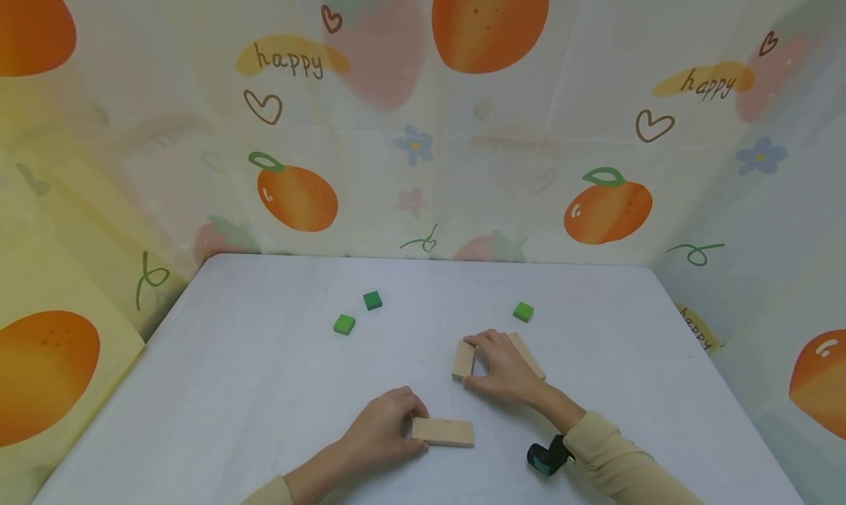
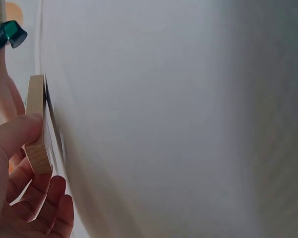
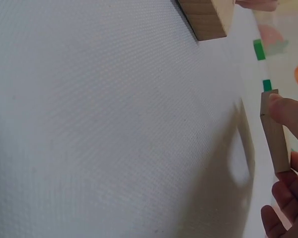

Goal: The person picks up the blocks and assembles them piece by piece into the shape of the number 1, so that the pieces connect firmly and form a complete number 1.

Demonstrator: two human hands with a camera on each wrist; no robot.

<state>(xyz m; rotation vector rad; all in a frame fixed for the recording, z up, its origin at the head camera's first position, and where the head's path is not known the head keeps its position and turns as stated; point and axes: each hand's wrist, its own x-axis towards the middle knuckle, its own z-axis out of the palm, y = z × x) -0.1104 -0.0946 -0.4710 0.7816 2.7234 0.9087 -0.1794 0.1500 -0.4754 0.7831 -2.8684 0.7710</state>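
Observation:
My left hand (image 1: 386,428) pinches the left end of a flat, pale wooden block (image 1: 444,432) between thumb and fingers, low over the front of the table. In the left wrist view, the thumb lies on one face of this block (image 2: 36,96). Farther back and to the right, my right hand (image 1: 504,367) grips a second wooden block (image 1: 464,360) by its ends; the right wrist view shows this block (image 3: 274,134) between thumb and fingers. A third wooden block (image 1: 526,354) lies just right of that hand, partly hidden behind it.
Two small green blocks, one darker (image 1: 373,300) and one lighter (image 1: 344,324), lie at the back left of the white table (image 1: 231,387). Another green block (image 1: 523,312) sits beyond the right hand. A printed curtain (image 1: 423,175) hangs behind the table. A dark wrist device (image 1: 548,457) is by the right sleeve.

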